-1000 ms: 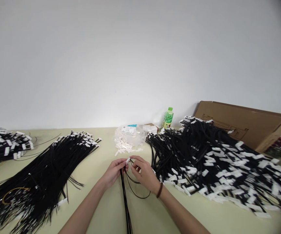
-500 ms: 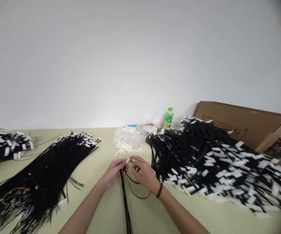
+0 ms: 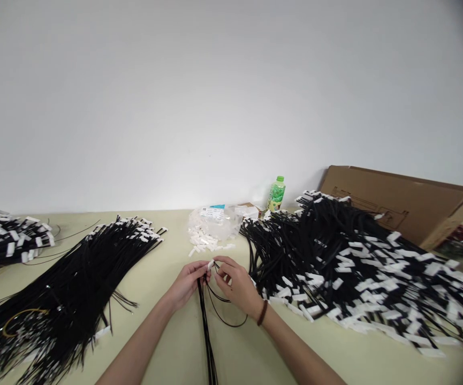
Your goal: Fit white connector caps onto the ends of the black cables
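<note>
A small white connector housing (image 3: pixel 211 264) sits between my two hands, above the middle of the table. My left hand (image 3: pixel 188 283) pinches it from the left, and several black wires (image 3: pixel 205 331) hang down from these fingers toward the table's near side. My right hand (image 3: pixel 233 283) is closed at the housing's right end, its thumb and index finger on a thin black wire (image 3: pixel 231 325) that loops below the hand. Exactly how the wire end meets the housing is too small to tell.
Loose white housings (image 3: pixel 203 240) lie by a clear plastic bag (image 3: pixel 217 222) ahead. Black wire bundles (image 3: pixel 90 267) cover the left; a large pile of white-ended wires (image 3: pixel 335 251) fills the right. A green-capped bottle (image 3: pixel 276 193) and a cardboard box (image 3: pixel 392 200) stand behind.
</note>
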Demonstrator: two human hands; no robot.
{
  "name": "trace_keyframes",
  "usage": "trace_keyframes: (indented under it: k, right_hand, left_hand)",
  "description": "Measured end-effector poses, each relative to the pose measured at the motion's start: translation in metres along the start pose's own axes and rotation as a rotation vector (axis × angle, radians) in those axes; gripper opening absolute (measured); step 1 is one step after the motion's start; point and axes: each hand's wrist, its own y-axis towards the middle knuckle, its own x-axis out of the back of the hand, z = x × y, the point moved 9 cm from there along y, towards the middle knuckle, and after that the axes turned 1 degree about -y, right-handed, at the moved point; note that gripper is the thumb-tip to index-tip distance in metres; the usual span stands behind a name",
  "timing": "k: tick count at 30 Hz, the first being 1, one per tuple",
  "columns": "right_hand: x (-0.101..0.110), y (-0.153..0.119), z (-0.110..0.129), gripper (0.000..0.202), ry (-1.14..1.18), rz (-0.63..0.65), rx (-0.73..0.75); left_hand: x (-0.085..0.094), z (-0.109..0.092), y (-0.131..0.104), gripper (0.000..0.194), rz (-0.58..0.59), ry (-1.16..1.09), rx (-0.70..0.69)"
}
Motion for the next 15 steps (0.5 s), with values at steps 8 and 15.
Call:
trace_keyframes:
  k: [8, 15]
  right_hand:
    - [-0.0001, -0.0003, -0.0005, 0.012, -0.011, 0.004, 0.005]
    - [-0.0002, -0.0001, -0.0007, 0.012, -0.024, 0.004, 0.016]
  left_hand:
    - [-0.0007, -0.0008, -0.0003, 0.033, -0.004, 0.004, 0.001]
    - [-0.0008, -0.0012, -0.0012, 0.032, -0.020, 0.002, 0.015]
